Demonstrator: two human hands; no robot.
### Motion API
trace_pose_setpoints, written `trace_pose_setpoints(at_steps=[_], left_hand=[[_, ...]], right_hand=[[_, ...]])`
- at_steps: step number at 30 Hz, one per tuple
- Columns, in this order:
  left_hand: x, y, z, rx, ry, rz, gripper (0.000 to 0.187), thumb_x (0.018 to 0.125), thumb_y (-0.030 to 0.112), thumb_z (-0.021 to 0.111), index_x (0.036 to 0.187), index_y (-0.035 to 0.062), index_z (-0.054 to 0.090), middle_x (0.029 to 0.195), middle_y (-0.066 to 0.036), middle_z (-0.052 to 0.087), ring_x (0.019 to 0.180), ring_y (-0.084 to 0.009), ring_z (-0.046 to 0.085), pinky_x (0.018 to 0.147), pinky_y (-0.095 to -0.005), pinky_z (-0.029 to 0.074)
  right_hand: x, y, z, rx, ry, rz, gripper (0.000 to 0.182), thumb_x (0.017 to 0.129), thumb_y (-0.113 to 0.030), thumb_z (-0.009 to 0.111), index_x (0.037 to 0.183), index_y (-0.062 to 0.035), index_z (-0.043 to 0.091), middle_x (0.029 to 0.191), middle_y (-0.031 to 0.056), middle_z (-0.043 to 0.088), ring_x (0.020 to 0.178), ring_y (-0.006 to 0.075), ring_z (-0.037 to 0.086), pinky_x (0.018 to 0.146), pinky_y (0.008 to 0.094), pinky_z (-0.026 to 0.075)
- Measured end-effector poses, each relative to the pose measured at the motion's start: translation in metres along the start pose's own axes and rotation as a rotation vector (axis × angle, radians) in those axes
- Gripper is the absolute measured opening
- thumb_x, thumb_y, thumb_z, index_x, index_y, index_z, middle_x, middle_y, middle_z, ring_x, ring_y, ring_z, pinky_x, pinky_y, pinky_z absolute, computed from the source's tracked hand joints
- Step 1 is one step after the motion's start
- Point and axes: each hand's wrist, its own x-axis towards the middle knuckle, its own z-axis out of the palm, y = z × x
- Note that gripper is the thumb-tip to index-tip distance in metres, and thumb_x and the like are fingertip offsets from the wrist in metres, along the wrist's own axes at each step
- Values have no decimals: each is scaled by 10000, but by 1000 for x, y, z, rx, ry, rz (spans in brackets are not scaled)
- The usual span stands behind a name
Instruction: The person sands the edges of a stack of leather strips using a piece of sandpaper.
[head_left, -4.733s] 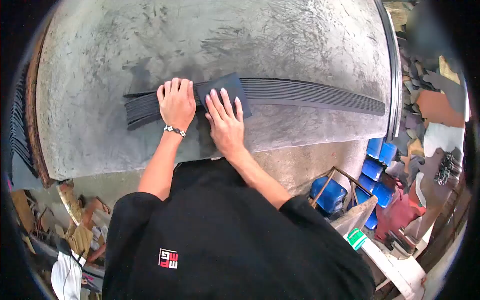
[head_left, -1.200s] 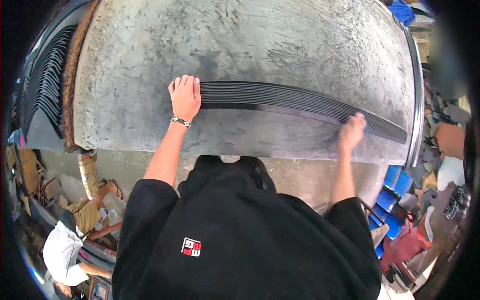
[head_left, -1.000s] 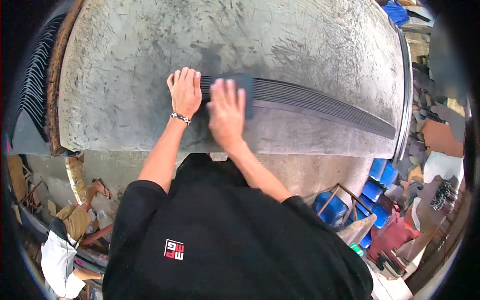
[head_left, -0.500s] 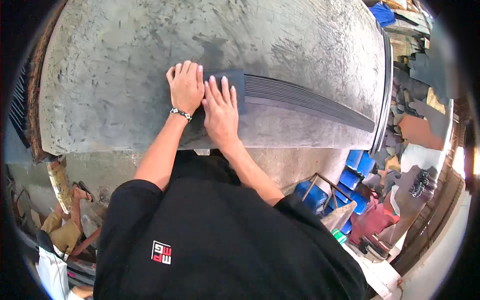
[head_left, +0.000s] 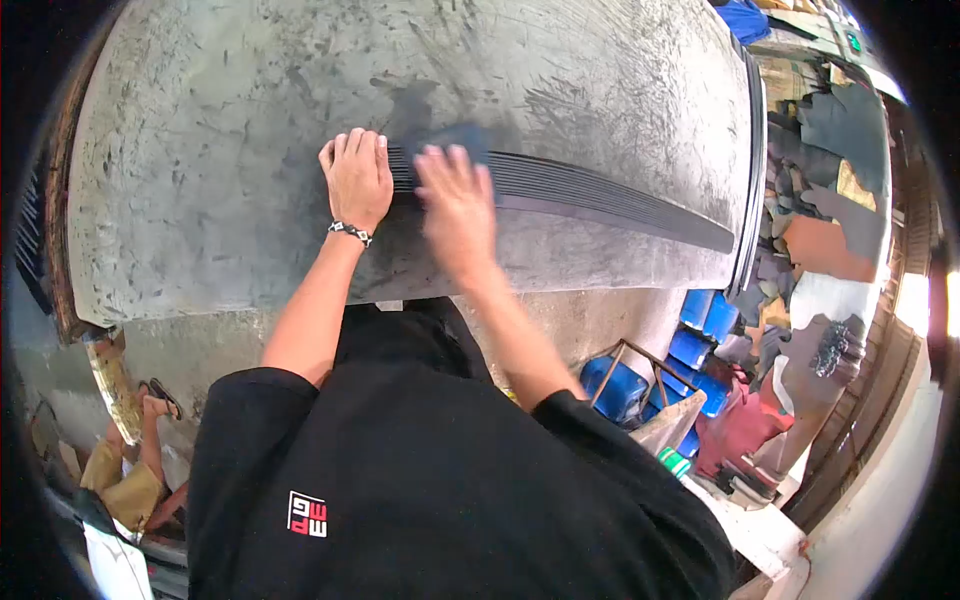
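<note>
Left hand: your left hand lies flat, pinning the strips' near end.
Right hand: your right hand, blurred, presses a dark pad onto them.
Strips: black strips fanned across the counter.
Progress: most of their length looks unrubbed.

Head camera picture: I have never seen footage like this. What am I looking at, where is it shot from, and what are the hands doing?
There is no machine here. A camera worn on a person's head looks down over their black shirt at their own bare hands. On the grey, scratched work table lies a long bundle of thin black strips. The left hand lies flat on the bundle's near end. The right hand, blurred by motion, presses a small dark pad on the strips beside it. Blue containers stand on the floor to the right.
</note>
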Motion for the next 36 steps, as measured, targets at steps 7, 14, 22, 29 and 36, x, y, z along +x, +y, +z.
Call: trace_pose_setpoints(at_steps=[7,14,22,29,36], left_hand=[[0,4,1,31,-12,-43,242,1114,229,513,989,65,640,1027,-91,631,1042,-312,591,1035,-500,418],[0,1,4,52,7,-15,241,1117,224,515,975,67,631,1019,-86,623,1017,-318,586,1023,-490,420],[1,2,5,105,43,12,218,1102,212,539,965,68,628,992,-90,625,1012,-320,598,1014,-483,425],[-1,-7,8,130,21,50,233,1113,218,534,969,66,635,990,-90,633,1005,-329,612,1004,-487,433],[19,16,-8,311,-161,125,291,1084,333,610,944,84,667,965,-86,633,985,-333,607,972,-494,448]], right_hand=[[-87,247,-51,-368,180,595,309,1032,-63,580,1313,-24,705,1355,207,712,1292,373,663,1078,405,552],[-58,81,-26,-195,29,89,537,982,-110,643,1517,-97,597,1631,115,544,1558,368,440,1260,622,308],[-53,165,-39,-154,173,332,429,1042,-151,582,1462,-69,620,1495,177,644,1428,372,571,1202,581,405],[-81,160,-48,-324,140,305,599,987,-203,683,1573,-202,559,1673,99,497,1571,361,413,1268,587,316],[-136,411,-90,-271,344,684,435,1159,-315,492,1531,-134,626,1643,55,551,1561,366,428,1267,537,320]])
